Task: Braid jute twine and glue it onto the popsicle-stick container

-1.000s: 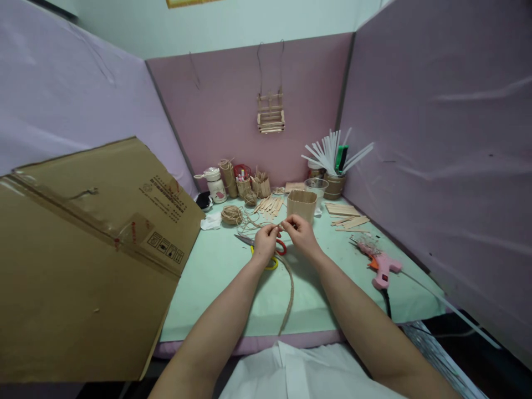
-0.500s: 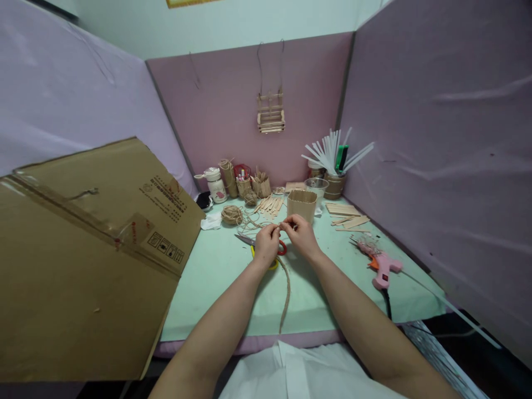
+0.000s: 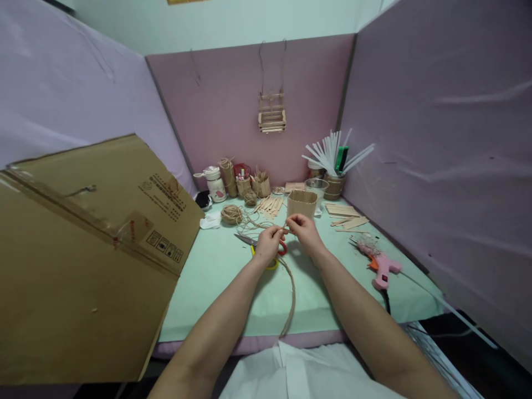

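Note:
Both hands meet above the green table, just in front of a wooden stick cup (image 3: 302, 205). My left hand (image 3: 270, 243) pinches brown twine, and my right hand (image 3: 302, 230) pinches the same twine a little to the right. A braided twine length (image 3: 293, 293) hangs from near my left hand and curves toward the table's front edge. Scissors (image 3: 272, 265) with red and yellow handles lie partly beneath my left hand. Loose strands run back to a twine ball (image 3: 231, 214).
A large cardboard sheet (image 3: 91, 266) leans at the left. On the right lie a pink glue gun (image 3: 383, 269) and wooden sticks (image 3: 351, 221). Glue sticks (image 3: 328, 152) stand in a pot behind, near a clear cup (image 3: 316, 187). A white bottle (image 3: 216, 185) is back left.
My hands have moved slightly apart, with a short bit of twine now visible between them. The hanging braid has swung to the right and curves more.

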Motion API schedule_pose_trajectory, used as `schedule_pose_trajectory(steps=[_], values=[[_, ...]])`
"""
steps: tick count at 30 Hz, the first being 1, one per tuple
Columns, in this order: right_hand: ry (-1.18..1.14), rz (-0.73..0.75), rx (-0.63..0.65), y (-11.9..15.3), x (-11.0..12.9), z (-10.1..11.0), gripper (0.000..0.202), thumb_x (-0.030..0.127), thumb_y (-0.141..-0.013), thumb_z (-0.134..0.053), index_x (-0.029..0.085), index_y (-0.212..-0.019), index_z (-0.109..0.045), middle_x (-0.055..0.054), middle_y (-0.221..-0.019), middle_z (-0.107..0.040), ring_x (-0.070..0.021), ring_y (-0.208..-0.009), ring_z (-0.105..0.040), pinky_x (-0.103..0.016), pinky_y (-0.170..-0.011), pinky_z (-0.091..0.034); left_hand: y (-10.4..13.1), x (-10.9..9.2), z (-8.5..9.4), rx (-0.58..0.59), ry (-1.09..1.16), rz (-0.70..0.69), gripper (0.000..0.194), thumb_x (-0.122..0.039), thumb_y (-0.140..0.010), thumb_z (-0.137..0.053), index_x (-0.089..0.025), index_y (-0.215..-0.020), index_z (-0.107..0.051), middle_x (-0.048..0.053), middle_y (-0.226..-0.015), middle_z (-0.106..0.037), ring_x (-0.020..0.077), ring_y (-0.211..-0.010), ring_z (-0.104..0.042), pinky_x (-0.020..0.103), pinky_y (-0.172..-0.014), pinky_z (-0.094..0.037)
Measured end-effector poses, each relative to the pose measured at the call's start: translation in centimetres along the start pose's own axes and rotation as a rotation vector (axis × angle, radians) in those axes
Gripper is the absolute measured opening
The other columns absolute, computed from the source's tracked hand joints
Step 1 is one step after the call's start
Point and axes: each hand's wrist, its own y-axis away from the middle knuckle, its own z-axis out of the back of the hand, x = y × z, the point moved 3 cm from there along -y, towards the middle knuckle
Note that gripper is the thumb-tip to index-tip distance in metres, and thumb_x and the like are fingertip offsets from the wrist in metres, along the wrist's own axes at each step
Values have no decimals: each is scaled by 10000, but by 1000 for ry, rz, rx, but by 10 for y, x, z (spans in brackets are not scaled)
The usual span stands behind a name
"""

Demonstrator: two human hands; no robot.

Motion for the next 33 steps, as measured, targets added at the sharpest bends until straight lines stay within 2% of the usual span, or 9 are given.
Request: schedule_pose_trajectory(steps=[2, 5, 10, 16, 21, 27, 30, 33], values=[[-89, -53, 49, 0, -1, -1, 244, 425, -686, -645, 194, -716, -571, 28, -605, -545, -112, -555, -457, -249, -535, -348, -1, 5, -1, 18, 79, 39, 204, -298, -780, -497, -153, -783, -641, 20, -686, -603, 103, -560, -473, 225, -546, -385], [-152, -104, 32, 0, -2, -1, 287, 444, -673, -668, 194, -767, -561, 35, -616, -542, -99, -541, -451, -235, -505, -325, -2, 10, -2, 30, 149, 85, 221, -318, -778, -502, -153, -827, -641, 14, -700, -598, 82, -507, -413, 208, -483, -336], [-132, -136, 26, 0, -3, -2, 316, 445, -668, -675, 187, -810, -561, 31, -632, -547, -99, -547, -459, -235, -494, -327, -3, 6, -1, 12, 134, 50, 222, -333, -781, -508, -150, -767, -633, 18, -689, -606, 97, -568, -462, 221, -547, -357], [-123, -78, 60, 0, -2, -3, 280, 377, -637, -695, 193, -791, -551, 25, -672, -567, -127, -624, -537, -274, -612, -429, -2, 4, 2, -19, 47, 12, 264, -390, -788, -508, -159, -716, -612, 3, -644, -581, 120, -611, -499, 237, -596, -369], [39, 9, 80, 0, -3, -3, 250, 346, -643, -684, 200, -806, -562, -5, -718, -605, -166, -709, -574, -310, -678, -458, -4, 5, 7, -79, -20, 24, 260, -367, -788, -492, -164, -662, -595, -3, -602, -555, 128, -607, -503, 246, -611, -374], [105, 111, -18, 1, 2, -2, 199, 307, -676, -633, 211, -829, -549, -11, -745, -594, -161, -684, -555, -306, -650, -455, -5, 5, 8, -76, -111, -4, 233, -332, -777, -505, -161, -709, -649, -1, -605, -567, 136, -611, -500, 252, -600, -358], [58, 72, 4, 1, 1, -3, 251, 336, -665, -656, 214, -852, -540, -4, -722, -588, -160, -678, -556, -300, -639, -457, -5, 5, 8, -77, -57, -9, 227, -326, -776, -510, -158, -712, -648, -2, -623, -569, 131, -617, -491, 249, -606, -361], [-6, -40, 23, 0, -2, -2, 339, 442, -649, -686, 210, -851, -543, 5, -687, -591, -149, -644, -545, -274, -585, -437, -5, 4, 8, -89, 42, 3, 227, -336, -776, -512, -158, -716, -640, -19, -580, -511, 122, -595, -463, 241, -592, -355]])
